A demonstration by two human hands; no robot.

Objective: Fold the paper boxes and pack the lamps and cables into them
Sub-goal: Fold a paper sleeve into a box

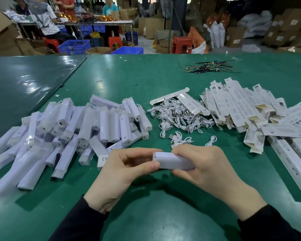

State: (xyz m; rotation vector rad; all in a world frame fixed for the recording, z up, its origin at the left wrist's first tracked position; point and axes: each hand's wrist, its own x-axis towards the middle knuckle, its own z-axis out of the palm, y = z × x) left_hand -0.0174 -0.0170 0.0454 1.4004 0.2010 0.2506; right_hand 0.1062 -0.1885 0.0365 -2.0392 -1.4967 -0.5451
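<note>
Both hands hold one white paper box (172, 160) just above the green table (146, 206), near its front middle. My left hand (125, 169) pinches the box's left end with thumb and fingers. My right hand (205, 167) wraps around its right part. A big heap of white lamps (73, 129) lies to the left. A tangle of white cables (179, 117) sits in the middle, with a few loose ones in front. Flat printed box blanks (247, 108) are piled at the right.
Folded long boxes (295, 160) lie at the right edge. A bundle of coloured wires (208, 67) rests far back on the table. Beyond the table are blue crates (75, 46), red stools, cardboard cartons and seated people at another bench.
</note>
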